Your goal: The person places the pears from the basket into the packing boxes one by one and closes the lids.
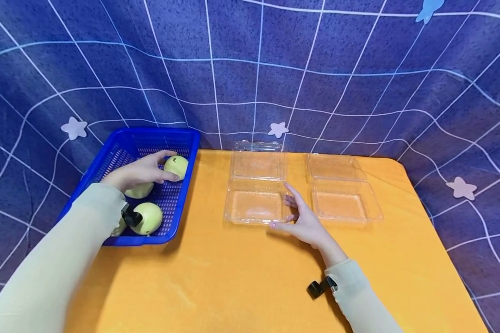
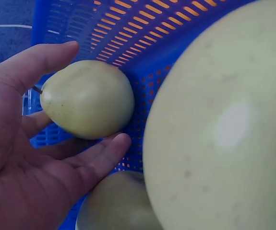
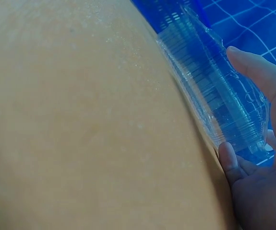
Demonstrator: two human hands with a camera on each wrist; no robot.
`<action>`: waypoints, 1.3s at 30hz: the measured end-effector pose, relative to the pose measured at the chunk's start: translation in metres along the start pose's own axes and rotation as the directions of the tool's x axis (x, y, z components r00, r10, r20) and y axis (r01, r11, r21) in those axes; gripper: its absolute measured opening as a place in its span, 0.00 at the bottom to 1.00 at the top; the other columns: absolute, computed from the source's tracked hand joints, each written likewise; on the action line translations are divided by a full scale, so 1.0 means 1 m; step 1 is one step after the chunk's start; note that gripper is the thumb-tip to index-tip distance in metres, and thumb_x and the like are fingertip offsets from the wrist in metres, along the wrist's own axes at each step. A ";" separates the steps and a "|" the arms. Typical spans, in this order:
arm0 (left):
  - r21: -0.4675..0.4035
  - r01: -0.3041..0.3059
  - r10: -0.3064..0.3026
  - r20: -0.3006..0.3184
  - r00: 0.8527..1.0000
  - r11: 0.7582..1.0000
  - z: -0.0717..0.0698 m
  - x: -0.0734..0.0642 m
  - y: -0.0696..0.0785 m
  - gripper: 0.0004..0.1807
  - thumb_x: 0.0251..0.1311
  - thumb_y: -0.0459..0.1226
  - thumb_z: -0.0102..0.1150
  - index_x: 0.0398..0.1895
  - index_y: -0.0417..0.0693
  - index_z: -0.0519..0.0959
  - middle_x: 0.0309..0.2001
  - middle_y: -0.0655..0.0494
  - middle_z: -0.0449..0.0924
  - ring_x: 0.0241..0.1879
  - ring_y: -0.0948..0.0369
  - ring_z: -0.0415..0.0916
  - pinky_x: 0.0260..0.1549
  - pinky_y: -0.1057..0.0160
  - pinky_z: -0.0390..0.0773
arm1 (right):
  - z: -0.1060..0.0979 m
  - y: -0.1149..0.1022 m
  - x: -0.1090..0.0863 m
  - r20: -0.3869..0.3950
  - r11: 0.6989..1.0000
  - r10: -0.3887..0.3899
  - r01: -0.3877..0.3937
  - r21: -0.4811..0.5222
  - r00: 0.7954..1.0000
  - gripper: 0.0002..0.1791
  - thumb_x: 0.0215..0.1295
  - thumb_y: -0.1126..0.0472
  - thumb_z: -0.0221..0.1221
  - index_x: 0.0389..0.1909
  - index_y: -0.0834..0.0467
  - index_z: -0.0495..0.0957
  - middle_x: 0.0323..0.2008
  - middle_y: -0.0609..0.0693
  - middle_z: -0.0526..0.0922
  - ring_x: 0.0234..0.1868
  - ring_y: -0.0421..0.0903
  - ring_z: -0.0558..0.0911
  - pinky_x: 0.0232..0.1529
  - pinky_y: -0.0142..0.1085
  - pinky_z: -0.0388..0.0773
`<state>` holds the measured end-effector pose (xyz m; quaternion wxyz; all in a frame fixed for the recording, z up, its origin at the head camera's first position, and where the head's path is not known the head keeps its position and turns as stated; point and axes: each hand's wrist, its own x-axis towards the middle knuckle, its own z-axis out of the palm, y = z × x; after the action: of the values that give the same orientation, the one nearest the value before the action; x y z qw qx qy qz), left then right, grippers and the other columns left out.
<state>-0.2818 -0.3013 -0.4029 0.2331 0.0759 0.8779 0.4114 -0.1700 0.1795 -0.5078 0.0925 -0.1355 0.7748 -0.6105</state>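
Note:
My left hand (image 1: 143,170) reaches into a blue plastic basket (image 1: 179,217), its thumb and fingers spread around a pale green pear (image 2: 87,98). Its stem points towards the palm, and a gap shows between thumb tip and pear. More pears lie in the basket: one (image 1: 148,218) near its front wall, others partly hidden by the hand and wrist. At the right side of a clear plastic clamshell box (image 1: 256,203), my right hand (image 1: 306,224) spreads its fingers along the edge, thumb at the front corner. The box's lid (image 1: 258,162) lies folded back, and no fruit shows inside.
A second clear clamshell box (image 1: 343,203) stands lid-back to the right of the first. An orange cloth (image 1: 233,282) covers the table. Behind it hangs a blue curtain (image 1: 241,83) with white lines and stars. A small black device (image 1: 316,289) is strapped at the right wrist.

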 end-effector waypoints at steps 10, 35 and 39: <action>0.134 -0.037 0.041 -0.030 0.999 0.990 0.001 0.001 -0.002 0.50 0.69 0.43 0.74 0.87 0.44 0.57 0.66 0.38 0.74 0.55 0.46 0.79 0.54 0.52 0.79 | 0.001 -0.007 0.002 0.005 1.000 0.016 -0.016 -0.005 1.000 0.67 0.58 0.61 0.83 0.90 0.38 0.49 0.79 0.58 0.67 0.77 0.57 0.69 0.57 0.37 0.81; 0.371 -0.102 0.126 -0.039 0.991 0.923 0.013 -0.013 -0.001 0.42 0.68 0.44 0.77 0.81 0.50 0.68 0.68 0.36 0.77 0.61 0.40 0.76 0.60 0.36 0.75 | 0.002 -0.002 -0.003 0.001 0.999 0.028 -0.028 0.016 1.000 0.66 0.59 0.61 0.82 0.89 0.32 0.49 0.80 0.58 0.66 0.77 0.58 0.68 0.57 0.39 0.81; 0.352 -0.098 0.120 -0.040 0.992 0.931 0.012 -0.014 -0.001 0.43 0.68 0.46 0.77 0.82 0.49 0.68 0.70 0.36 0.75 0.63 0.41 0.75 0.60 0.36 0.74 | 0.003 -0.004 -0.002 -0.001 1.000 0.031 -0.031 0.007 1.000 0.66 0.59 0.60 0.82 0.89 0.32 0.49 0.80 0.57 0.66 0.76 0.58 0.69 0.57 0.39 0.81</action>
<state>-0.2638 -0.2988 -0.4053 0.1659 0.1523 0.9380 0.2634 -0.1667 0.1770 -0.5048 0.1018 -0.1228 0.7747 -0.6119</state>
